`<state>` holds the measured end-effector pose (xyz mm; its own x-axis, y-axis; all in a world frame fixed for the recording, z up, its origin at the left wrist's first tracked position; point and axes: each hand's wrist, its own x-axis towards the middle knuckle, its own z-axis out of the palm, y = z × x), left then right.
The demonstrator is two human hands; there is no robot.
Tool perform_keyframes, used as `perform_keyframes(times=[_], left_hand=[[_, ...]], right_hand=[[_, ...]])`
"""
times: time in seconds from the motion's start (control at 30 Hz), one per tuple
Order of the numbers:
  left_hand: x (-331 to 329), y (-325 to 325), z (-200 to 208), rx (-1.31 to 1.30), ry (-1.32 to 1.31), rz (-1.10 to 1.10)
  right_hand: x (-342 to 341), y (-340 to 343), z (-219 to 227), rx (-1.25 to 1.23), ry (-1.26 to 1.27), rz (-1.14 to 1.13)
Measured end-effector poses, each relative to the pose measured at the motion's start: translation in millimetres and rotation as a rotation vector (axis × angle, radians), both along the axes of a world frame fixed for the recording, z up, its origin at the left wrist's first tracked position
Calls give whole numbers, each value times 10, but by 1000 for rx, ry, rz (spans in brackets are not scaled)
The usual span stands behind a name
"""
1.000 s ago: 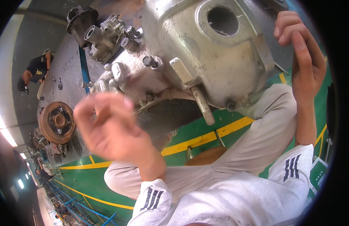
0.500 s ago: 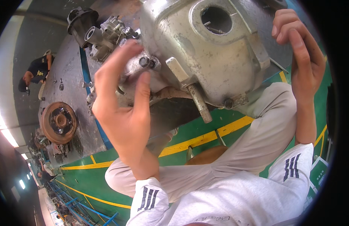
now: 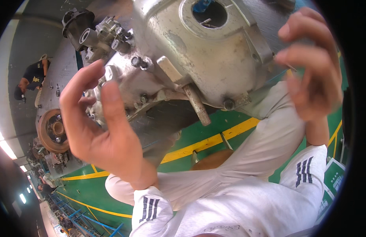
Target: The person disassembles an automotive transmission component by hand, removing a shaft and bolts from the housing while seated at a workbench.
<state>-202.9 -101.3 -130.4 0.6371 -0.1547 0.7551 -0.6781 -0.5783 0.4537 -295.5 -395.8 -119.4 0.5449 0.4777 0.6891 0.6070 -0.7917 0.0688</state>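
A large silver-grey cast metal housing (image 3: 218, 59) lies in front of me, with a round opening in its upper face and something blue (image 3: 202, 5) showing inside. From its near side a splined shaft (image 3: 197, 104) sticks out toward me, beside a dark bolt (image 3: 229, 103). Another bolt (image 3: 139, 62) projects farther left. My left hand (image 3: 104, 130) hovers by the housing's left end, thumb and curled fingers apart, gripping nothing. To the right of the housing, my right hand (image 3: 315, 67) is raised, its bent fingers spread, partly blurred, with nothing seen in them.
Metal fittings and a dark flanged part (image 3: 77, 25) stand at the far left end of the housing. A rusty round drum (image 3: 53, 130) rests on the grey workbench (image 3: 68, 71). Beneath me is a brown stool (image 3: 212, 160). Another person (image 3: 33, 79) is at the far left.
My left hand has drawn away from the bolt, leftward and slightly down. The right hand has turned and its fingers have spread. The whole view has shifted a little, and blue now shows in the opening.
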Motion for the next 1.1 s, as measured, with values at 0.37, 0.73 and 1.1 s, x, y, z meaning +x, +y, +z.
perform_keyframes(times=[0.37,0.73,1.1], left_hand=[[85,466,-176,453,-124,-261],[282,915,-517,675,-158,-115],[667,821,-453,776,-350,-320]], right_hand=[[-166,547,-387,-54,150,-270],[-65,632,-164,-21,277,-302],[76,662,-494,170,-63,-482]])
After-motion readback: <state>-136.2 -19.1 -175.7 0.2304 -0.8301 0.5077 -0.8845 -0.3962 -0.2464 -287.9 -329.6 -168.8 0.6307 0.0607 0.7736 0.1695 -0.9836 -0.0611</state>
